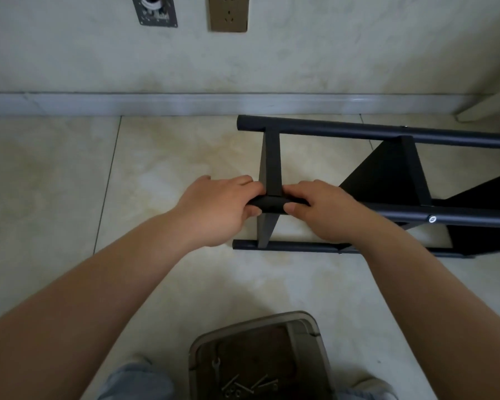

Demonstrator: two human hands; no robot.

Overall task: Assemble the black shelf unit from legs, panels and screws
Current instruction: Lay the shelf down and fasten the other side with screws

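Beside the end panel (272,163) of the shelf unit (387,180) lying on its side, both hands clasp the near upper leg (272,204): left hand (220,206) and right hand (324,209) curled round it. Probably aligning its hole; next, a screw from the tray (309,330) nearer the person.

Shelf unit (387,174): matte black. Floor (171,157): cream tile, yellowish mottling, dark grout lines. Tray (260,327): grey-brown rim, brown base. Screws (254,383): silver. Socket plate (228,13): bronze.
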